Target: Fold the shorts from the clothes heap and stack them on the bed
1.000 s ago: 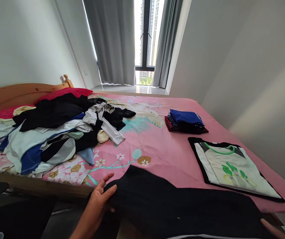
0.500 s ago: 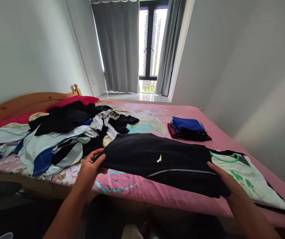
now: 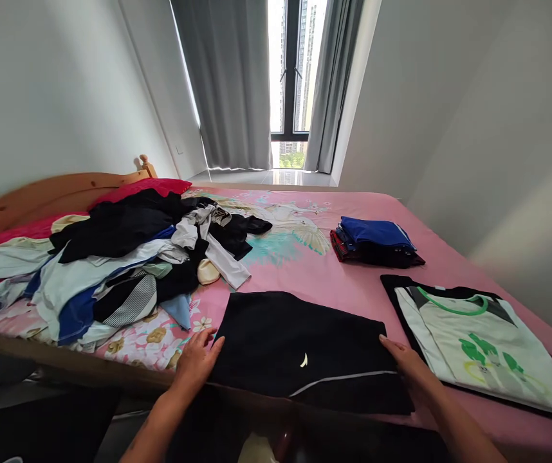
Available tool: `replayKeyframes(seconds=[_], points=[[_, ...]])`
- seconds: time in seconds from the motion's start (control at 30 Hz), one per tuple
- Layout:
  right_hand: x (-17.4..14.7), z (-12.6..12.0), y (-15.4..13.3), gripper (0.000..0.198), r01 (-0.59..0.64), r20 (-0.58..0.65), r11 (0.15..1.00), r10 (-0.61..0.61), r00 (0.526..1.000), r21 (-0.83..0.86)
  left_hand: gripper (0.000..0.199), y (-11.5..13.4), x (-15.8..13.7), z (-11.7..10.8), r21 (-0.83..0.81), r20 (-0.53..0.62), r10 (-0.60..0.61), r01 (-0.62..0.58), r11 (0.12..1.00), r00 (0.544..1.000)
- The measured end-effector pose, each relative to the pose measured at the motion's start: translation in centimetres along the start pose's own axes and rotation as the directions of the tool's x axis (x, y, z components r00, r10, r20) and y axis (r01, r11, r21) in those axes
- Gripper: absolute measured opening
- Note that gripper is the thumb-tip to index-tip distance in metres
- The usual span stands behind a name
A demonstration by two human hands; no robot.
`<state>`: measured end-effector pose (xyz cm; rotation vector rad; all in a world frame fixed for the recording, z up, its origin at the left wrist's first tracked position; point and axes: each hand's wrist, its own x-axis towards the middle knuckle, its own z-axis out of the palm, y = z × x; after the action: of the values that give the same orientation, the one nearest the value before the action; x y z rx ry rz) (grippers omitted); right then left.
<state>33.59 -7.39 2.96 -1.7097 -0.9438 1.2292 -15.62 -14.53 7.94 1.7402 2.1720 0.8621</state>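
Black shorts (image 3: 276, 341), folded lengthwise with a small pale logo and a thin grey stripe, lie spread along the front edge of the bed. My left hand (image 3: 197, 359) pinches their left end between thumb and fingers. At the opposite end my right hand (image 3: 405, 361) grips the hem, thumb on top and the other fingers mostly hidden. Just right of that hand is a folded white T-shirt (image 3: 478, 347) with a green collar and green print, lying on a black garment.
A heap of loose clothes (image 3: 112, 257) covers the left of the bed near the wooden headboard (image 3: 54, 196). Farther back on the pink bedsheet (image 3: 295, 273) stands a small stack of folded clothes (image 3: 375, 241), blue on top. Grey curtains (image 3: 232, 83) frame a window.
Both hands have lowered the shorts from above the bed onto its front edge. The view has tilted down a little, and the white T-shirt is now more fully visible.
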Motion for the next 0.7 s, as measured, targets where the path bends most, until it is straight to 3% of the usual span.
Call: replayKeyframes(seconds=[0.13,0.3,0.47,0.6,0.7], points=[[0.5,0.4,0.3,0.041,0.034,-0.115,0.986,-0.053,0.992,-0.165,0.030,5.3,4.1,2.4,0.033,0.134,0.258,-0.265,0.964,0.957],[-0.3,0.7,0.8,0.057,0.050,-0.190,0.965,-0.102,0.976,-0.259,0.031,10.6,10.3,6.9,0.135,0.292,0.286,-0.335,0.933,0.913],[-0.2,1.0,1.0,0.065,0.015,-0.198,0.954,-0.077,0.977,-0.299,0.039,11.8,13.7,8.9,0.252,0.413,0.203,-0.326,0.911,0.888],[0.2,0.9,1.2,0.066,-0.037,-0.179,0.957,-0.016,0.984,-0.289,0.022,11.8,12.6,8.6,0.283,0.469,0.238,-0.400,0.872,0.850],[0.2,0.8,1.4,0.065,-0.041,-0.186,0.958,-0.013,0.982,-0.283,0.022,11.7,11.1,8.2,0.292,0.468,0.274,-0.440,0.849,0.840]])
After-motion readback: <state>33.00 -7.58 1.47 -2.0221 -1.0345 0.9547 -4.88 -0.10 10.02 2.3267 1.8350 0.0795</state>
